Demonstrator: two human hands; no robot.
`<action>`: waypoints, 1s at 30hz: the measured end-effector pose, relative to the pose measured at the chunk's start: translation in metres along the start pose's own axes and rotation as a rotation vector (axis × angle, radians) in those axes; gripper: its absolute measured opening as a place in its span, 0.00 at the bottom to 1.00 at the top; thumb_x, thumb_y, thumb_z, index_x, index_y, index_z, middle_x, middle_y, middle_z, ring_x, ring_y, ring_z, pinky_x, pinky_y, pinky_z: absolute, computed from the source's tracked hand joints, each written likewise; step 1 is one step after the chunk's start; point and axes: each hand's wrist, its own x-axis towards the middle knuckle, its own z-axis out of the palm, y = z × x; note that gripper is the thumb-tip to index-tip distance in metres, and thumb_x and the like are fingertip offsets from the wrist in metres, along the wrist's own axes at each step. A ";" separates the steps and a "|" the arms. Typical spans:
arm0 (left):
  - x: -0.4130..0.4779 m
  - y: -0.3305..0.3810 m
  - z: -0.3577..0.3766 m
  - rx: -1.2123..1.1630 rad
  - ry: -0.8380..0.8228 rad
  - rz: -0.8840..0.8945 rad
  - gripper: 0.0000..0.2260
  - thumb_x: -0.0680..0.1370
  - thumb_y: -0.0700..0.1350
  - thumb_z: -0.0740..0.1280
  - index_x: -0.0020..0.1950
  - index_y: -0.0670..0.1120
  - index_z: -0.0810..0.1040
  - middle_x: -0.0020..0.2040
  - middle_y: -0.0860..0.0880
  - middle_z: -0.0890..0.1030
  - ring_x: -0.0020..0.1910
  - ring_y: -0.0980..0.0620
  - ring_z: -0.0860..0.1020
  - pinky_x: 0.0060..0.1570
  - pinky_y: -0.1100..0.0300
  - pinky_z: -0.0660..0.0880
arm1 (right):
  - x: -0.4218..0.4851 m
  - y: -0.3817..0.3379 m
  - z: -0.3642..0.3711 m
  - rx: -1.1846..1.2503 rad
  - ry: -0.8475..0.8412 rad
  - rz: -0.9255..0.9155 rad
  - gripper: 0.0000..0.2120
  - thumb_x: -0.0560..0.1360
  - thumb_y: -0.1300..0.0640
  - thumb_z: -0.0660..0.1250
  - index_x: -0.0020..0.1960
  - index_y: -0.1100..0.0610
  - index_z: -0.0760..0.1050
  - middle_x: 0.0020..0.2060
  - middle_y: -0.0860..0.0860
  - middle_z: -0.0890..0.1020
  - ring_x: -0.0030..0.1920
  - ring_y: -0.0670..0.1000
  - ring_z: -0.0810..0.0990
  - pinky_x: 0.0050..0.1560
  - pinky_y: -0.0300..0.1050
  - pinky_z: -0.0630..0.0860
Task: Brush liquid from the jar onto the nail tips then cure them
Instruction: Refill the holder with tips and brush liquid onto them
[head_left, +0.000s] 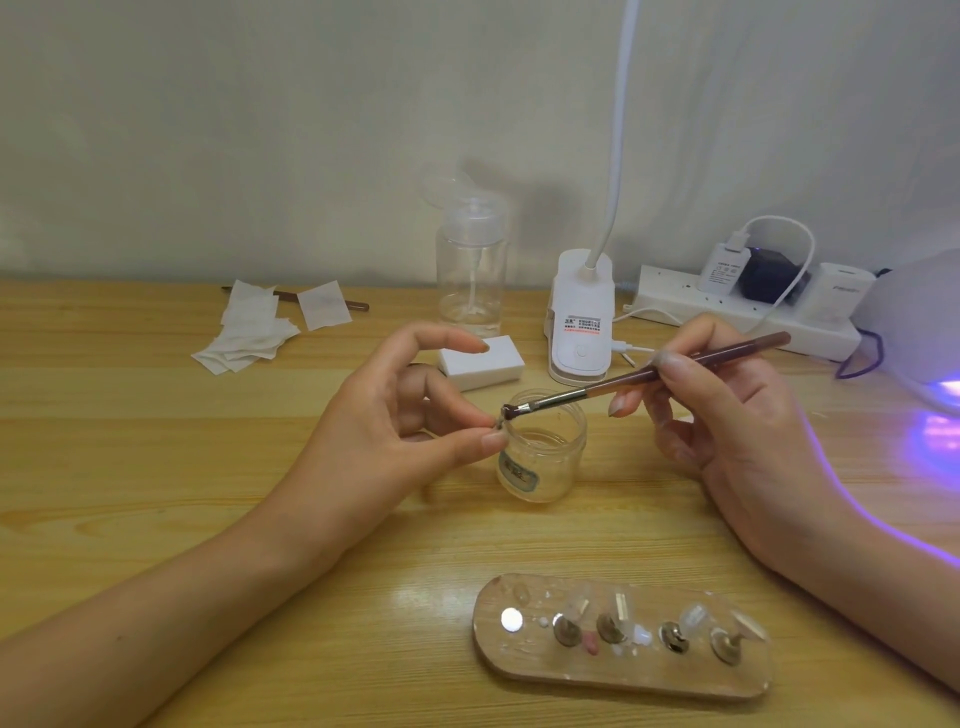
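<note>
My left hand (410, 415) pinches a small clear nail tip (500, 423) between thumb and forefinger, just at the left rim of the open clear jar (543, 457). My right hand (727, 415) grips a brown brush (649, 376) like a pen; its dark bristles touch the nail tip above the jar's mouth. Close to me, a clear oval stand (618, 670) carries several metal holders, some with clear nail tips on them.
A curing lamp (919, 332) glows violet at the right edge. Behind the jar stand a white block (480, 364), a pump bottle (470, 270), a white clip lamp (579, 317) and a power strip (748, 306). Paper wipes (254, 332) and a second brush lie back left.
</note>
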 end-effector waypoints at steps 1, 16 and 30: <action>0.000 0.000 0.000 -0.002 0.000 -0.001 0.26 0.64 0.47 0.77 0.61 0.53 0.77 0.35 0.52 0.82 0.38 0.55 0.83 0.39 0.66 0.77 | 0.000 0.001 0.000 -0.013 0.016 0.008 0.06 0.74 0.52 0.66 0.39 0.48 0.74 0.34 0.56 0.83 0.33 0.48 0.69 0.27 0.43 0.57; 0.001 -0.002 0.000 -0.011 -0.004 0.013 0.26 0.63 0.47 0.77 0.61 0.52 0.77 0.35 0.52 0.82 0.36 0.56 0.82 0.38 0.67 0.76 | 0.000 0.003 -0.003 -0.016 0.018 -0.014 0.06 0.73 0.50 0.67 0.41 0.51 0.72 0.34 0.56 0.83 0.31 0.48 0.66 0.24 0.37 0.59; 0.000 -0.004 0.001 0.088 0.003 0.077 0.23 0.67 0.46 0.76 0.60 0.55 0.77 0.36 0.53 0.81 0.42 0.57 0.83 0.40 0.57 0.79 | -0.005 -0.006 -0.006 -0.170 0.107 -0.208 0.07 0.75 0.56 0.65 0.40 0.52 0.70 0.30 0.51 0.77 0.29 0.66 0.64 0.26 0.48 0.57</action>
